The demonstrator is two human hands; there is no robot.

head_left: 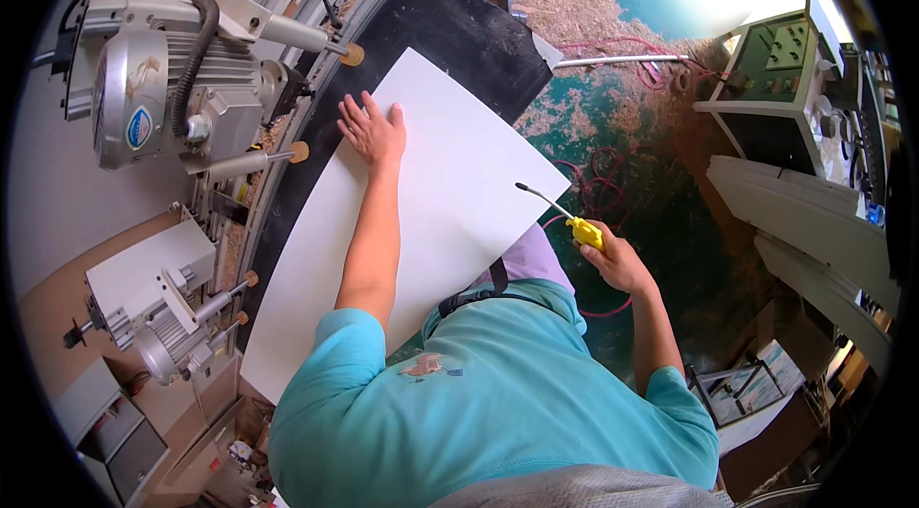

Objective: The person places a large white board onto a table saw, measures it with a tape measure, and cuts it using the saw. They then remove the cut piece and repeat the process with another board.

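The left hand (375, 132) lies flat, fingers spread, on the panel (459, 144); the right hand (620, 265) grips the air gun (586, 234), nozzle (544, 195) pointing forward-left over the panel's right corner. The panel lies partly on the black bed (469, 34), long axis running near-left to far-right.

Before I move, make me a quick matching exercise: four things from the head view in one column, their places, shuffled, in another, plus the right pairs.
Things
1. left hand
2. yellow-handled tool
3. white panel
4. red hose

Places
A. partly over the black work surface
B. looped on the green floor
C. palm down on the large white sheet, fingers spread
D. in the right hand, thin nozzle angled up and left in the picture

Pairs: 1-C, 2-D, 3-A, 4-B
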